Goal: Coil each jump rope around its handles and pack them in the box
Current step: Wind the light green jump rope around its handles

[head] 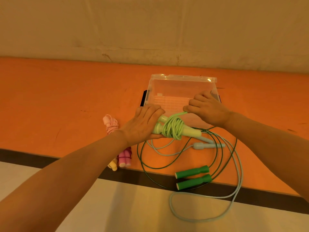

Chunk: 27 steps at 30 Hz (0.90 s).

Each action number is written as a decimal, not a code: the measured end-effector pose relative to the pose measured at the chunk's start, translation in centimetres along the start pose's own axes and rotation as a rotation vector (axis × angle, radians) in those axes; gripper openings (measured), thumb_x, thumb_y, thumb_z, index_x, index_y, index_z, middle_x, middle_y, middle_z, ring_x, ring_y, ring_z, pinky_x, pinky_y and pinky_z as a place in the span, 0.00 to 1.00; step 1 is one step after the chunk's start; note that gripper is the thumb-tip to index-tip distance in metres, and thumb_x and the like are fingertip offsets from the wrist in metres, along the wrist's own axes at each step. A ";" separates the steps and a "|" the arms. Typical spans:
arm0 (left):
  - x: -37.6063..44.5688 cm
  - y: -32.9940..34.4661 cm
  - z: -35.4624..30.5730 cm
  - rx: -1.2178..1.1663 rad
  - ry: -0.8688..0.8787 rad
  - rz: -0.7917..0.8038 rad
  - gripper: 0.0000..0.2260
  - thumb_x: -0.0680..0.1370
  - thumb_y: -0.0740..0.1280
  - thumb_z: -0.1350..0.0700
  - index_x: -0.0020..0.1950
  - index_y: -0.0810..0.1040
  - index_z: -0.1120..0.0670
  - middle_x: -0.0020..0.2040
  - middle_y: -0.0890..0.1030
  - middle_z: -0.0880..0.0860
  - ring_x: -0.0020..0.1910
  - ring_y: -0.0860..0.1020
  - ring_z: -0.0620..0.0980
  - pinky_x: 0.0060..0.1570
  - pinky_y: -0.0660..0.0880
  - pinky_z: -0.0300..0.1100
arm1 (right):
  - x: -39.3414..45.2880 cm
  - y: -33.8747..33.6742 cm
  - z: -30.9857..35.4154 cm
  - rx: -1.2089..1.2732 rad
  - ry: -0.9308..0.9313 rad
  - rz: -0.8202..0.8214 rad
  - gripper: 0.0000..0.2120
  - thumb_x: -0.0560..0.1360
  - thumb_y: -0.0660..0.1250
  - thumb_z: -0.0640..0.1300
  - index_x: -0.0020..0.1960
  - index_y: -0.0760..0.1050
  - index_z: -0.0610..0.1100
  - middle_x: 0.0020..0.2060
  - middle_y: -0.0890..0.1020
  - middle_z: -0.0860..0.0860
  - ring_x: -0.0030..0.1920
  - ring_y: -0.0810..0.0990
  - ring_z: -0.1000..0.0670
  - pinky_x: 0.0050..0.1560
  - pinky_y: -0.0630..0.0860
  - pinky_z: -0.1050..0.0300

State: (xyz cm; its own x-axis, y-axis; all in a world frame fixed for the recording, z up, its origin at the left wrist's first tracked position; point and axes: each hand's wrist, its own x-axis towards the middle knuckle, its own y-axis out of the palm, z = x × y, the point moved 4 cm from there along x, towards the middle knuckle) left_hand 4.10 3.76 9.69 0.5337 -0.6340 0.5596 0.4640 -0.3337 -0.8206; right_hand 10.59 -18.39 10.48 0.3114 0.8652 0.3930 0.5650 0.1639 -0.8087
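While the left hand [143, 124] grips the pale green handles [192, 131] of a light green jump rope [173, 127], fingers curled over their near ends, the right hand [206, 108] pinches the free end of that rope's cord between thumb and curled fingers, just above the bundle. The cord is wound many times round the middle of the two handles, which lie side by side and point to the right. This bundle is held above the front edge of a clear plastic box [181, 87], which sits open on an orange tabletop [66, 97] near a pale wall. Below the hands, a light blue jump rope [208, 145] lies uncoiled, its cord looping across the tabletop and out over the front edge. A dark green jump rope [192, 178] also lies loose, its two handles side by side near that edge, its thin cord in wide loops crossing the blue one. To the left lie coiled bundles: a pale pink rope [110, 123], and, partly hidden by the left forearm, a bright pink rope [125, 158] and a yellow rope [112, 165].
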 end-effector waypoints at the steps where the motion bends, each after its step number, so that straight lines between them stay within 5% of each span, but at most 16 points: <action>1: 0.2 -0.1 0.0 -0.020 -0.025 -0.002 0.29 0.73 0.61 0.36 0.64 0.64 0.57 0.60 0.65 0.55 0.58 0.67 0.56 0.53 0.63 0.48 | 0.0 -0.1 0.0 -0.005 0.015 -0.009 0.13 0.74 0.56 0.34 0.56 0.69 0.45 0.39 0.76 0.46 0.42 0.66 0.46 0.46 0.60 0.52; 9: 0.8 -0.8 0.9 -0.067 -0.174 -0.057 0.30 0.75 0.57 0.34 0.64 0.64 0.57 0.59 0.65 0.54 0.57 0.67 0.55 0.52 0.61 0.45 | 0.4 -0.2 0.2 -0.040 0.059 -0.072 0.06 0.78 0.57 0.39 0.54 0.68 0.43 0.38 0.76 0.46 0.41 0.66 0.46 0.44 0.60 0.50; 14: 0.7 -0.6 1.4 -0.109 -0.273 -0.038 0.30 0.75 0.57 0.34 0.64 0.64 0.57 0.59 0.69 0.56 0.57 0.67 0.54 0.51 0.58 0.43 | 0.8 -0.3 0.9 -0.120 0.055 -0.095 0.13 0.73 0.55 0.35 0.53 0.75 0.39 0.39 0.77 0.44 0.42 0.66 0.45 0.43 0.60 0.50; 16: 0.8 -0.7 1.4 -0.145 -0.335 -0.038 0.30 0.76 0.54 0.32 0.63 0.65 0.57 0.58 0.73 0.59 0.56 0.66 0.53 0.51 0.57 0.42 | 0.8 -0.4 1.2 -0.130 0.052 -0.090 0.12 0.77 0.54 0.35 0.51 0.75 0.38 0.39 0.78 0.42 0.41 0.68 0.43 0.42 0.61 0.49; 21: 0.8 -0.5 1.6 -0.159 -0.402 -0.015 0.31 0.76 0.52 0.31 0.62 0.67 0.58 0.56 0.73 0.58 0.54 0.67 0.51 0.49 0.56 0.40 | 1.1 -0.5 1.8 -0.095 0.102 -0.022 0.26 0.85 0.45 0.42 0.50 0.80 0.35 0.38 0.80 0.41 0.34 0.76 0.41 0.39 0.63 0.50; 27: 1.1 0.0 2.3 -0.166 -0.545 0.045 0.35 0.73 0.53 0.30 0.62 0.70 0.58 0.56 0.73 0.54 0.53 0.70 0.54 0.48 0.55 0.42 | 1.0 -0.4 2.1 -0.074 0.081 -0.128 0.13 0.84 0.52 0.43 0.49 0.71 0.39 0.34 0.76 0.44 0.38 0.68 0.45 0.38 0.63 0.52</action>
State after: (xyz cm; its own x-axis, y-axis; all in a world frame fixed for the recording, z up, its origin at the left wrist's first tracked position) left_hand 6.26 4.65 10.60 0.8582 -0.2137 0.4666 0.3386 -0.4474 -0.8277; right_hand 9.08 -16.59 10.31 0.2926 0.7979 0.5270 0.6576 0.2322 -0.7167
